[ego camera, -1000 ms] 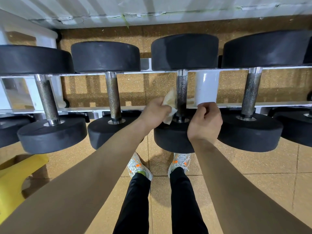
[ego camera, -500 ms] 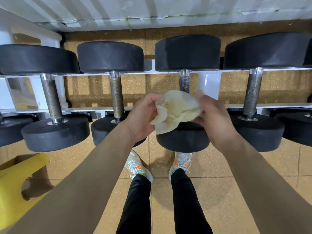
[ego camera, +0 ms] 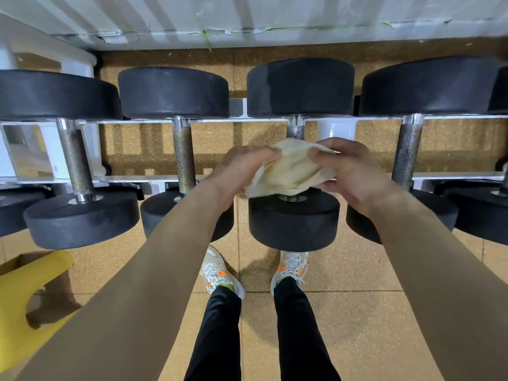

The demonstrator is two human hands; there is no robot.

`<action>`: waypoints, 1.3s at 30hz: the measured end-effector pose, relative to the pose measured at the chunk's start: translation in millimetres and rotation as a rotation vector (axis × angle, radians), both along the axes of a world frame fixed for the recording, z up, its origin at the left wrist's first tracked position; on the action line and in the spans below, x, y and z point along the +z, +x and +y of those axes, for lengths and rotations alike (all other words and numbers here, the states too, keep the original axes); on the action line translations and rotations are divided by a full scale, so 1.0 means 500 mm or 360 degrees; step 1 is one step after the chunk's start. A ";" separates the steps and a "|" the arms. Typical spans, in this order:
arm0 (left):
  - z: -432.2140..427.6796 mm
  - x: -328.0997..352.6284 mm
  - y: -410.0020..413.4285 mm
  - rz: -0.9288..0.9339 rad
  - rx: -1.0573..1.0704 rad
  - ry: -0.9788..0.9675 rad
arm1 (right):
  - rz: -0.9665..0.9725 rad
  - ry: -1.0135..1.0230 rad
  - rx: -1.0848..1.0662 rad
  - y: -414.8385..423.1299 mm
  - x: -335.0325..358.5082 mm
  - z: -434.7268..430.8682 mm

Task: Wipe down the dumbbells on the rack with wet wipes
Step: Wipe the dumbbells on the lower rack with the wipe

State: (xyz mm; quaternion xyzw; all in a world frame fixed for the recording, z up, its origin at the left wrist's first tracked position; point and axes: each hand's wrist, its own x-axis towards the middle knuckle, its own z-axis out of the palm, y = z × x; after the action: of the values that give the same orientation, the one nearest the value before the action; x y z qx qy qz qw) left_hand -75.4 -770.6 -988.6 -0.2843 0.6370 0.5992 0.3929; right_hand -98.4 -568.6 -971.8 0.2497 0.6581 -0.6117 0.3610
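While left grip (ego camera: 242,171) and right grip (ego camera: 354,174) pinch wet wipe (ego camera: 291,169), dumbbell handle (ego camera: 296,130) mostly hidden

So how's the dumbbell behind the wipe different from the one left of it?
The dumbbell behind the wipe has its handle mostly covered; the left neighbour's handle is bare. Its near head shows almost whole; the neighbour's is partly behind the left arm. Both have black round heads.
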 end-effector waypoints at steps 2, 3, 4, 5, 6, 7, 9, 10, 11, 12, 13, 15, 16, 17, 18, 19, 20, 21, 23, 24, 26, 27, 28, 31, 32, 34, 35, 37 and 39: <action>-0.016 0.000 -0.003 0.0053 -0.0124 0.0152 | 0.0028 0.0052 0.0039 -0.001 -0.007 0.004; -0.024 -0.001 -0.003 0.0073 -0.0160 0.0224 | 0.0052 0.0123 0.0084 0.000 -0.012 0.005; -0.030 -0.003 -0.005 0.0068 -0.0161 0.0272 | 0.0081 0.0210 0.0114 0.001 -0.018 0.006; -0.034 -0.007 -0.005 0.0046 -0.0136 0.0295 | 0.0112 0.0298 0.0138 0.001 -0.024 0.007; -0.034 -0.012 -0.006 0.0018 -0.0101 0.0275 | 0.0151 0.0378 0.0161 0.000 -0.029 0.007; -0.032 -0.012 -0.006 -0.0002 -0.0061 0.0224 | 0.0190 0.0441 0.0188 0.000 -0.032 0.007; -0.024 -0.014 -0.006 -0.0049 0.0059 0.0016 | 0.0236 0.0478 0.0208 0.003 -0.038 0.010; -0.018 -0.013 -0.005 -0.0062 0.0140 -0.0070 | 0.0238 0.0459 0.0199 0.005 -0.041 0.013; -0.012 -0.014 -0.004 -0.0060 0.0240 -0.0127 | 0.0236 0.0445 0.0205 0.007 -0.043 0.016; -0.005 -0.015 -0.001 -0.0049 0.0348 -0.0153 | 0.0235 0.0426 0.0213 0.009 -0.046 0.021; 0.002 -0.016 0.001 -0.0024 0.0439 -0.0163 | 0.0227 0.0393 0.0212 0.010 -0.049 0.027; 0.016 -0.021 0.005 0.0104 0.0495 -0.0238 | 0.0176 0.0329 0.0215 0.011 -0.055 0.038; 0.022 -0.024 0.007 0.0171 0.0487 -0.0309 | 0.0166 0.0356 0.0252 0.012 -0.059 0.044; 0.028 -0.028 0.009 0.0221 0.0475 -0.0384 | 0.0170 0.0438 0.0320 0.012 -0.063 0.048; 0.034 -0.036 0.010 0.0245 0.0468 -0.0467 | 0.0191 0.0563 0.0404 0.012 -0.067 0.052; 0.039 -0.046 0.012 0.0251 0.0437 -0.0540 | 0.0208 0.0697 0.0470 0.013 -0.070 0.054; 0.045 -0.050 0.014 0.0256 0.0406 -0.0595 | 0.0198 0.0815 0.0493 0.014 -0.072 0.053; 0.050 -0.051 0.018 0.0267 0.0383 -0.0638 | 0.0160 0.0919 0.0476 0.019 -0.070 0.047; 0.058 -0.051 0.026 0.0354 0.0381 -0.0774 | 0.0213 0.1189 0.0396 0.032 -0.065 0.029; 0.059 -0.053 0.031 0.0407 0.0430 -0.0850 | 0.0346 0.1323 0.0369 0.039 -0.059 0.016; 0.060 -0.052 0.043 0.0519 0.0628 -0.0932 | 0.0645 0.1445 0.0317 0.049 -0.046 -0.014; 0.061 -0.050 0.051 0.0558 0.0727 -0.0948 | 0.0635 0.1391 0.0337 0.050 -0.037 -0.032; 0.064 -0.047 0.060 0.0585 0.0817 -0.0953 | 0.0501 0.1269 0.0376 0.048 -0.032 -0.051; 0.082 -0.043 0.080 0.0570 0.1081 -0.0877 | -0.0057 0.0805 0.0517 0.034 -0.044 -0.109; 0.089 -0.042 0.082 0.0527 0.1161 -0.0846 | -0.0115 0.0733 0.0467 0.029 -0.062 -0.125; 0.101 -0.043 0.079 0.0405 0.1286 -0.0771 | -0.0155 0.0749 0.0246 0.015 -0.097 -0.147; 0.107 -0.045 0.076 0.0365 0.1326 -0.0744 | -0.0151 0.0780 0.0152 0.010 -0.108 -0.153; 0.117 -0.049 0.071 0.0334 0.1365 -0.0725 | -0.0129 0.0675 -0.0002 0.004 -0.128 -0.151; 0.126 -0.053 0.063 0.0301 0.1404 -0.0695 | -0.0153 0.0410 -0.0183 0.000 -0.135 -0.140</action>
State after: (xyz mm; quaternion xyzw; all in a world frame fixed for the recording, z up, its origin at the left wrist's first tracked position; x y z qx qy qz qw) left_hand -43.9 -707.5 -1014.9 -0.5467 0.5994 0.5840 -0.0261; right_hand -98.4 -638.9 -1039.4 0.3601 0.6978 -0.5293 0.3214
